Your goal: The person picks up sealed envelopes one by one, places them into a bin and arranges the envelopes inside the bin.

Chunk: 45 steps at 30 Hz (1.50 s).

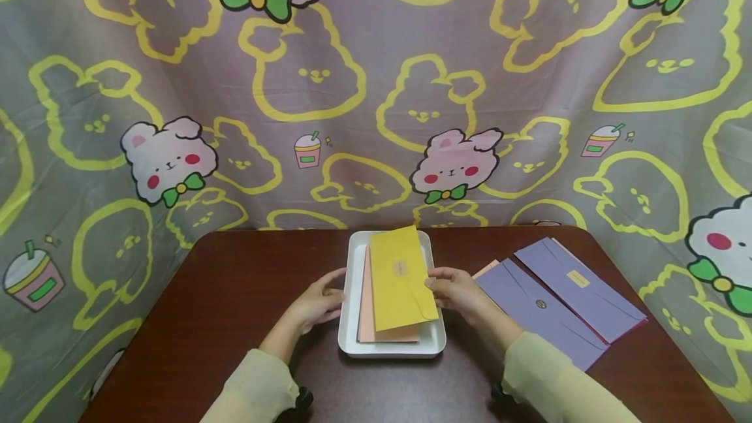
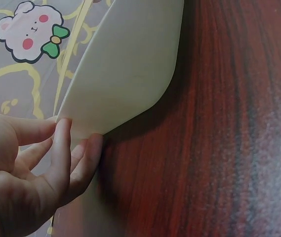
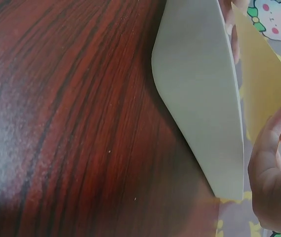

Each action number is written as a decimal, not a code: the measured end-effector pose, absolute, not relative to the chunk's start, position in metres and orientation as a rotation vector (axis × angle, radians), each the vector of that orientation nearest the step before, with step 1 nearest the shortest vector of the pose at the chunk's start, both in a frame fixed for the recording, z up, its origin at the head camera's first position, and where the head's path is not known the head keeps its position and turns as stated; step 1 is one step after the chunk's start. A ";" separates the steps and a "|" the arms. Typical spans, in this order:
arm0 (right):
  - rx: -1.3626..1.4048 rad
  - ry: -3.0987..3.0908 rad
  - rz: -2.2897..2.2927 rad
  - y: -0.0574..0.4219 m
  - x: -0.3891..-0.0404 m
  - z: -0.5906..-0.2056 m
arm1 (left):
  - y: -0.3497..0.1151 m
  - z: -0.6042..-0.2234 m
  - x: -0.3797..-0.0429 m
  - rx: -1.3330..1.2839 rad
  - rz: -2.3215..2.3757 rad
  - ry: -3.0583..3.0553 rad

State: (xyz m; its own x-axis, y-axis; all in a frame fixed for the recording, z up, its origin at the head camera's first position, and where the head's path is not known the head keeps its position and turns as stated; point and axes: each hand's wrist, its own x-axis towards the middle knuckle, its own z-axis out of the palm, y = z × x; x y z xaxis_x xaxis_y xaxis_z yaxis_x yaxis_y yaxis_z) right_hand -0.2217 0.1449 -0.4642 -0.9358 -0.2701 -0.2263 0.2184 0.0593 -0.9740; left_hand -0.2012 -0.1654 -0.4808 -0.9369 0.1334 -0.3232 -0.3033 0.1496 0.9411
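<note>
Yellow envelope (image 1: 402,289) hangs above the white tray (image 1: 352,315), which lies by the middle of the table's (image 1: 247,286) far edge. It slants over a peach envelope (image 1: 365,318) lying in the tray; its far end reaches past the tray's far edge in the head view, and its right side stands clear above the tray's right rim. Whether its left side touches what lies below, I cannot tell.

The right hand (image 1: 461,289) pinches the yellow envelope by its right edge, between thumb and fingers. The left hand (image 1: 320,299) pinches the tray's left rim, thumb above and fingers against the outer wall.

Toward the table's right edge lie two purple envelopes, one with a round seal (image 1: 531,315) and one with a pale label (image 1: 581,289), each with other paper peeping out beneath.

The step in hand seems to be handling the yellow envelope over the tray, though one moment cannot show whether it is going in or coming out. Either way, the next move calls for a steady tray and a light pinch, so the peach envelope is not dragged askew.
</note>
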 end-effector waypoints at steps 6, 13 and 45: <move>-0.035 2.004 -1.924 0.140 -0.221 -0.465 | -0.166 -0.483 -0.202 -0.164 1.849 2.097; -0.016 1.999 -1.905 0.135 -0.222 -0.467 | -0.166 -0.484 -0.202 -0.159 1.839 2.104; -0.189 2.139 -1.637 0.126 -0.224 -0.469 | -0.165 -0.482 -0.201 -0.171 1.856 2.103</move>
State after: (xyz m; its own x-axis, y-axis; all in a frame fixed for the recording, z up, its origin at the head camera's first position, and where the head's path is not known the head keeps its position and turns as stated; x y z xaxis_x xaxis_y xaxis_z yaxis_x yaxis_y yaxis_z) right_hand -0.2241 0.1261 -0.4691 -0.8947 -0.3648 -0.2576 0.1534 0.2906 -0.9444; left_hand -0.2006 -0.1648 -0.4816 -0.9383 0.1266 -0.3217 -0.3035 0.1437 0.9419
